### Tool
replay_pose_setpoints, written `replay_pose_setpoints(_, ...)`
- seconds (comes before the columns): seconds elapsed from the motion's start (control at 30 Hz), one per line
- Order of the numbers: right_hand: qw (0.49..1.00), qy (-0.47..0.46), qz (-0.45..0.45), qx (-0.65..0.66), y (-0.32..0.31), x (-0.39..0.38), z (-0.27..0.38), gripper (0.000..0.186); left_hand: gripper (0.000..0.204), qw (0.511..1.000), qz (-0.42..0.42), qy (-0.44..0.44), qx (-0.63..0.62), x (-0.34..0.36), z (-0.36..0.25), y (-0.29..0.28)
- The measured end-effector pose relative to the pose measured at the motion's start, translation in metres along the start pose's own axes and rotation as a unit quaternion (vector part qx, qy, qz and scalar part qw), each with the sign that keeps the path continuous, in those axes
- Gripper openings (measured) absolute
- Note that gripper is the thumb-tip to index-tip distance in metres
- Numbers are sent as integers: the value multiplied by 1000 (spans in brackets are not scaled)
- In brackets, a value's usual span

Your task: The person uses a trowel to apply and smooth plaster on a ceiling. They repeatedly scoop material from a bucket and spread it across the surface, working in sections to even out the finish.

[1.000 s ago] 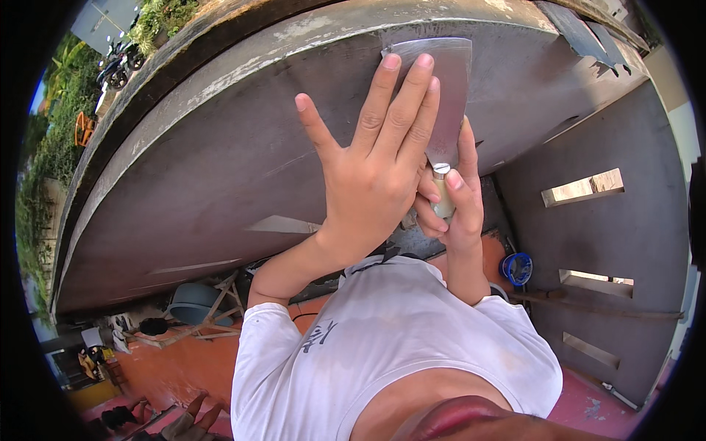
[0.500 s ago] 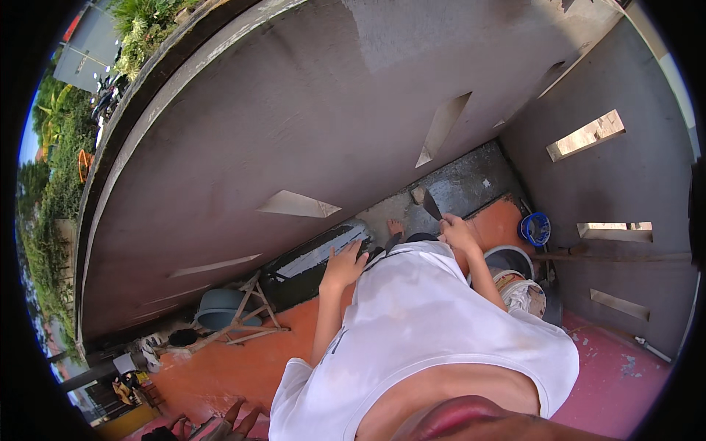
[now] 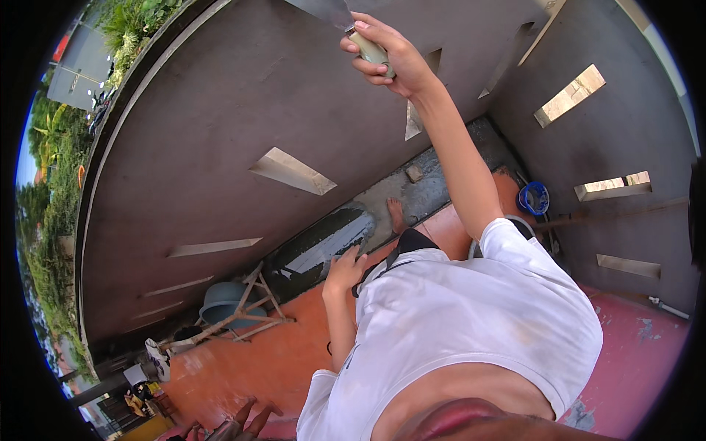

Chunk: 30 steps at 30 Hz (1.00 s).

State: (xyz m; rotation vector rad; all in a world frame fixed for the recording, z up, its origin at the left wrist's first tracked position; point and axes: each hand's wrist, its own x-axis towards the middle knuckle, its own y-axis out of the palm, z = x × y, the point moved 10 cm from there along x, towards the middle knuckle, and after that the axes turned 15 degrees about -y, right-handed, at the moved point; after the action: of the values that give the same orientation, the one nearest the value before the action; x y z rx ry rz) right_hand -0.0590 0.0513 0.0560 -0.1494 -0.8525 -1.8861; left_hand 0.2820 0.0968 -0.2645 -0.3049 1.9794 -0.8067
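Observation:
My right hand (image 3: pixel 397 59) is raised high against the grey wall (image 3: pixel 184 125), closed around the pale handle of a putty knife (image 3: pixel 373 53). Its wide metal blade (image 3: pixel 327 11) points up-left and is cut off by the top edge of the picture. My left hand (image 3: pixel 344 270) hangs low by my waist, fingers loosely apart and holding nothing. A bare foot (image 3: pixel 397 213) rests on the wet grey strip of floor (image 3: pixel 434 184) at the wall's base, near a small pale block (image 3: pixel 413 173).
A grey-green tub (image 3: pixel 220 301) with a wooden frame (image 3: pixel 261 320) stands at lower left. A blue bucket (image 3: pixel 535 197) is by the right-hand slotted wall (image 3: pixel 618 140). Orange floor (image 3: pixel 213 375) turns pink at the right. Another person's legs (image 3: pixel 246 419) show at the bottom left.
Both hands were up on the blade one second ago, then both came down. Now my right hand has lifted the knife high again, while my left hand stays low.

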Motion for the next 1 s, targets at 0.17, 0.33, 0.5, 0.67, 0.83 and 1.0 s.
replay_pose_setpoints(0.17, 996, 37, -80, 24, -38, -33, -30, 50, 56, 999, 16, -28, -39, -16, 19, 23)
replay_pose_setpoints(0.33, 927, 216, -295, -81, -159, -194, -157, 44, 56, 993, 53, -54, -94, -16, 38, 37)
replay_pose_setpoints(0.5, 814, 353, -430, -167, -229, -366, -216, 36, 53, 999, 39, -6, -11, 14, 13, 8)
replay_pose_setpoints(0.67, 853, 384, -337, -108, -197, -372, -195, 53, 46, 990, 35, 117, -70, 63, -87, -52)
replay_pose_setpoints(0.83, 896, 316, -299, -92, -174, -286, -164, 56, 46, 973, -61, 197, -105, 93, -213, -127)
replay_pose_setpoints(1.0, 968, 137, -205, 39, -149, -152, -86, 51, 55, 884, -53, 232, -402, 124, -267, -173)
